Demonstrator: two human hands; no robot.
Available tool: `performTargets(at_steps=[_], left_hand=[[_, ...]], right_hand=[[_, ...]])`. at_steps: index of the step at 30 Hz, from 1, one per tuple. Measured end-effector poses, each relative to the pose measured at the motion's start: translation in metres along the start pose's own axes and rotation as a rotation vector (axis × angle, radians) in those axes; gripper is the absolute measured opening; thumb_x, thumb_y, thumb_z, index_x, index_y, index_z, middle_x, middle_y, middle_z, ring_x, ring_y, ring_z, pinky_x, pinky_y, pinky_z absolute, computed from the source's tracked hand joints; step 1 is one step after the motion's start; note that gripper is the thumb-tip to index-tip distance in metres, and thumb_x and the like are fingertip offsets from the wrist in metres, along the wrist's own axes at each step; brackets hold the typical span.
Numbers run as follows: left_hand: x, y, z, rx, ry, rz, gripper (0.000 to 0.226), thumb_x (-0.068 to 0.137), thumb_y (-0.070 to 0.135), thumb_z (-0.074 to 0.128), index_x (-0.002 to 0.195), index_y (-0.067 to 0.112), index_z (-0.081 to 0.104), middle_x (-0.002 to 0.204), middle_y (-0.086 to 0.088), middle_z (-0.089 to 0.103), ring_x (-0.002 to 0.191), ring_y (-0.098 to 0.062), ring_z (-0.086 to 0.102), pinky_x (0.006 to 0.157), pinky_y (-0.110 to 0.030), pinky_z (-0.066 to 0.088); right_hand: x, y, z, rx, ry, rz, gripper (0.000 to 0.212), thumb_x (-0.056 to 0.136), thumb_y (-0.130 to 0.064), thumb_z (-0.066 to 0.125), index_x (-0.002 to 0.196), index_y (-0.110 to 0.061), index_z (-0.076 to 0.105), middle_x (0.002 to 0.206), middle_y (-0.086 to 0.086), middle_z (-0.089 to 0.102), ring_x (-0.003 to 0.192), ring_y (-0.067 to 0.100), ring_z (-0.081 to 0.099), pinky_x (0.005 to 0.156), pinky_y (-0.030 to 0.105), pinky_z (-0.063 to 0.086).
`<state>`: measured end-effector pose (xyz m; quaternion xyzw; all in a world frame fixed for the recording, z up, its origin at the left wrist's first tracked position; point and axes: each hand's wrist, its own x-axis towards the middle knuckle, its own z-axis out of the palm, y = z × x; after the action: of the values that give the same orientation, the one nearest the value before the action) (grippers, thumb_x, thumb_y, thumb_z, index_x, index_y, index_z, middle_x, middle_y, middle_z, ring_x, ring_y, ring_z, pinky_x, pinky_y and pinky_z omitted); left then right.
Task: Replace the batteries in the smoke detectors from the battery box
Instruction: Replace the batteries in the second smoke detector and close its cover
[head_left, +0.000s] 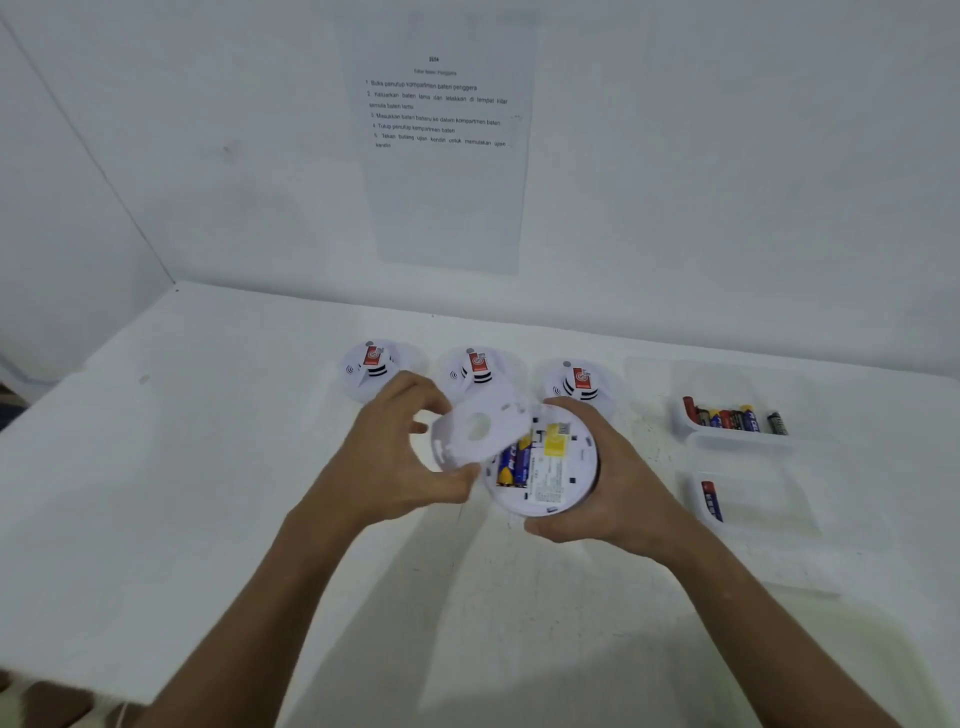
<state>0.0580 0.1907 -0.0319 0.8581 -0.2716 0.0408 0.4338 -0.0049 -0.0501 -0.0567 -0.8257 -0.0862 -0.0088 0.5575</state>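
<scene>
The smoke detector (550, 467) we are working on is sitting back-up in our right hand (597, 488), raised a little above the bench (208, 467), with that grip's fingers curling round its far and near rim. Our left hand (395, 452) is pinching the white back cover (478, 431) by its left edge, thumb below and fingers above, and the cover is lying tilted over the left part of the detector's back. Two blue-and-yellow batteries (514, 462) are showing in the open compartment just beside the cover's lower edge; whether the cover is touching the body there we cannot tell, since the picture is soft.

To do this step well, we are judging that the right hand should be holding the body steady while the left is keeping the cover level, so that its tabs are meeting the slots squarely and are not being forced.

Three more detectors (478, 374) are standing in a row behind our hands. To the right, well apart, the battery box (727, 431) is holding a row of cells, and a nearer tray (753, 514) is holding one blue battery.
</scene>
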Motion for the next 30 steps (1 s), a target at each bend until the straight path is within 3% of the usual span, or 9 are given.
performTargets(at_steps=[3, 7, 14, 18, 21, 26, 30], left_hand=[[-0.019, -0.029, -0.006, 0.11, 0.02, -0.101, 0.051, 0.051, 0.049, 0.075, 0.09, 0.021, 0.06, 0.095, 0.009, 0.055, 0.089, -0.007, 0.057, 0.071, -0.026, 0.052], [-0.044, -0.058, 0.001, 0.31, -0.154, -0.266, 0.06, 0.044, 0.061, 0.07, 0.089, 0.024, 0.055, 0.094, 0.014, 0.048, 0.081, -0.008, 0.053, 0.065, -0.027, 0.05], [-0.056, -0.074, 0.009, 0.454, -0.226, -0.217, 0.072, 0.047, 0.068, 0.066, 0.098, 0.017, 0.064, 0.098, 0.007, 0.048, 0.088, -0.012, 0.046, 0.075, -0.025, 0.046], [-0.045, -0.044, 0.007, 0.26, -0.185, -0.213, 0.061, 0.06, 0.061, 0.075, 0.11, 0.03, 0.058, 0.108, 0.017, 0.049, 0.094, 0.0, 0.05, 0.073, -0.013, 0.041], [-0.027, -0.002, 0.008, 0.054, -0.122, -0.092, 0.044, 0.067, 0.05, 0.074, 0.106, 0.038, 0.057, 0.106, 0.025, 0.056, 0.095, 0.002, 0.057, 0.071, -0.009, 0.043], [0.004, 0.045, 0.02, 0.084, -0.351, 0.043, 0.039, 0.073, 0.034, 0.079, 0.108, 0.034, 0.062, 0.109, 0.019, 0.063, 0.094, -0.002, 0.059, 0.073, -0.01, 0.048], [0.021, 0.063, 0.032, 0.207, -0.428, 0.102, 0.036, 0.071, 0.03, 0.079, 0.103, 0.023, 0.064, 0.095, 0.008, 0.063, 0.084, -0.01, 0.059, 0.071, -0.023, 0.053]], right_hand=[[-0.007, 0.003, -0.013, -0.002, -0.008, 0.02, 0.099, 0.055, 0.003, 0.093, 0.138, -0.019, 0.043, 0.12, -0.02, 0.062, 0.116, 0.003, 0.06, 0.089, 0.015, 0.05], [-0.01, 0.004, -0.023, 0.005, -0.03, 0.048, 0.101, 0.053, -0.003, 0.094, 0.139, -0.021, 0.044, 0.126, -0.014, 0.062, 0.119, 0.007, 0.058, 0.093, 0.02, 0.053], [-0.011, 0.001, -0.014, -0.008, -0.078, 0.061, 0.099, 0.055, 0.0, 0.093, 0.137, -0.022, 0.044, 0.123, -0.019, 0.061, 0.118, 0.001, 0.057, 0.088, 0.012, 0.05], [-0.013, -0.001, -0.013, -0.012, -0.087, 0.068, 0.1, 0.055, 0.0, 0.094, 0.137, -0.024, 0.043, 0.122, -0.021, 0.061, 0.118, 0.001, 0.057, 0.088, 0.013, 0.051], [-0.016, -0.004, -0.016, 0.002, -0.089, 0.07, 0.1, 0.054, -0.004, 0.094, 0.138, -0.025, 0.043, 0.124, -0.019, 0.06, 0.119, 0.002, 0.057, 0.089, 0.015, 0.051], [-0.024, -0.011, -0.022, 0.011, -0.048, 0.062, 0.102, 0.054, -0.014, 0.089, 0.142, -0.018, 0.038, 0.134, -0.009, 0.056, 0.123, 0.005, 0.054, 0.099, 0.02, 0.049], [-0.034, -0.015, -0.033, -0.001, -0.018, 0.041, 0.098, 0.054, -0.009, 0.09, 0.138, -0.023, 0.041, 0.124, -0.019, 0.059, 0.12, 0.007, 0.057, 0.093, 0.019, 0.052]])
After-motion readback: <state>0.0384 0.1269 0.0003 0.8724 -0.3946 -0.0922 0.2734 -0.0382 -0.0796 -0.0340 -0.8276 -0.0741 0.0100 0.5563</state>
